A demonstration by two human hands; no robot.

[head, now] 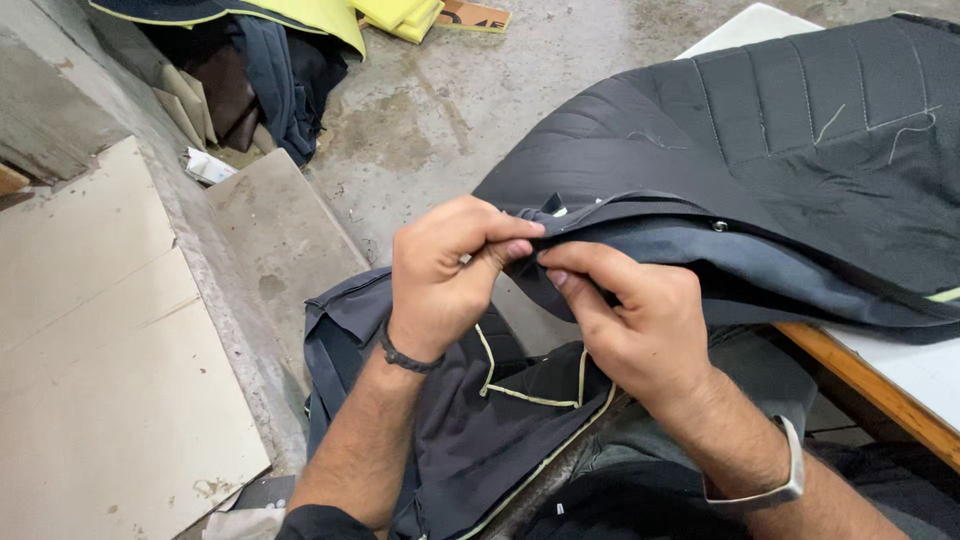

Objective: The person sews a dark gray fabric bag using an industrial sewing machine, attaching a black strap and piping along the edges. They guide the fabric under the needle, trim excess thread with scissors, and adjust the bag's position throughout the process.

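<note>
Head view: left hand (440, 275) and right hand (625, 315) meet fingertip to fingertip, both pinched shut on the edge of a dark quilted jacket (780, 150) lying across the white table (910, 370), above more dark cloth (470, 420) in the lap.

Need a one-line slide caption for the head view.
Both hands, left hand and right hand, pinch the edge of a dark quilted jacket.

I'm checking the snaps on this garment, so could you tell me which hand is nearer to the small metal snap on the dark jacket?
Right. The right hand pinches the jacket edge just below-left of the snap; the left hand grips the same edge farther left.
</note>
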